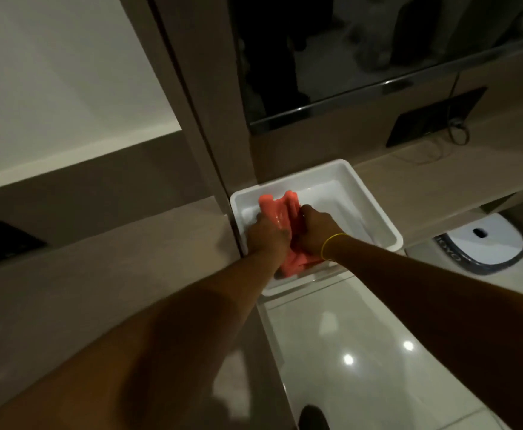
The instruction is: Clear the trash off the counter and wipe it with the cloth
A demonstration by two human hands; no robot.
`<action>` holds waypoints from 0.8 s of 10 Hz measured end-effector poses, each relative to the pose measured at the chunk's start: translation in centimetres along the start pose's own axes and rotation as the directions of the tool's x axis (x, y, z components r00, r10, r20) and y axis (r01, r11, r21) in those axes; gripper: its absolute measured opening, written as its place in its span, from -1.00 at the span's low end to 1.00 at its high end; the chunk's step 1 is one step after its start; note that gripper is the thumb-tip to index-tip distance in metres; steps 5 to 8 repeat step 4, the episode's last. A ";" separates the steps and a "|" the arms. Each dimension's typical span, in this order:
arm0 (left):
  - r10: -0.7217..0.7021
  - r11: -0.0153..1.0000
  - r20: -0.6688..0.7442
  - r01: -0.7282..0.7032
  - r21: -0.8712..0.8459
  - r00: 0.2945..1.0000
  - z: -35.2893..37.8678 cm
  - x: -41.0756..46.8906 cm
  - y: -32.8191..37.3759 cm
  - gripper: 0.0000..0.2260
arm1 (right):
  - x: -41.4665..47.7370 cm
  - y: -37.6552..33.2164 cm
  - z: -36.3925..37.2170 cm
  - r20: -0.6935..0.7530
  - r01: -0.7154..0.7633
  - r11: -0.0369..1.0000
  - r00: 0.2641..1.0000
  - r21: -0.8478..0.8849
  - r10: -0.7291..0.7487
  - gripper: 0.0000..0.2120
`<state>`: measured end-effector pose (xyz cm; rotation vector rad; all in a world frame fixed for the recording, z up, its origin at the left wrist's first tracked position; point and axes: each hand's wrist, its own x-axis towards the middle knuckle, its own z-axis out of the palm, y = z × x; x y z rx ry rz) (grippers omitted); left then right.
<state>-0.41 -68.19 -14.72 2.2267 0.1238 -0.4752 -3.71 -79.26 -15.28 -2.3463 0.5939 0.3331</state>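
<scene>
We see the coral-pink cloth bunched and glossy, inside the white basin. Our left hand and right hand both have fingers clamped on it, side by side over the basin's near-left part. The basin's far-right part lies bare; its near rim overhangs the tabletop edge above the floor.

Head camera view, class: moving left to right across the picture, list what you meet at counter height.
Black panel → left hand → pink cloth → right hand → yellow wristband → right wall of the white tub → white lidded bin.
</scene>
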 end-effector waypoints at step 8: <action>0.504 0.690 0.141 -0.495 0.528 0.852 -6.5 -3.6 -0.4 -0.28 | -5.8 -3.4 -1.1 -0.306 0.030 0.864 0.929 -0.503 -0.211 -0.43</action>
